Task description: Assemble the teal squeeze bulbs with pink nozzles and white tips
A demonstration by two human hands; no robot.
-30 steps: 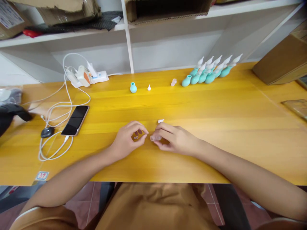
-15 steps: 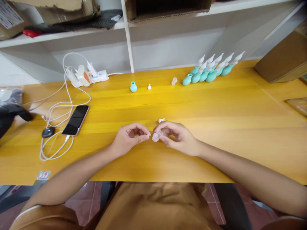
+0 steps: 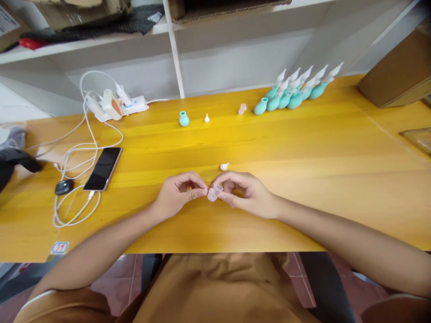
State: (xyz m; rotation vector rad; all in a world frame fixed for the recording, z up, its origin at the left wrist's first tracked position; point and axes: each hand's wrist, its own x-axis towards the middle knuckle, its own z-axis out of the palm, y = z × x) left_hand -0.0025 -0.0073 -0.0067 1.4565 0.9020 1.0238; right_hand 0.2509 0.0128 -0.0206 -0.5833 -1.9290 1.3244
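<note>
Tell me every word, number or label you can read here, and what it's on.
"39": red handwritten digits on the small white sticker at the yellow table's near-left edge.
Printed label on the cardboard box on the upper-left shelf: too blurred to read.
No other text is legible.

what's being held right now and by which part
The right hand pinches a small clear plastic cap by its side wall, between thumb and fingertips. The left hand has its fingertips closed right against it; what it holds cannot be told.

Bare forearms, mustard-brown short sleeves and lap.
</note>
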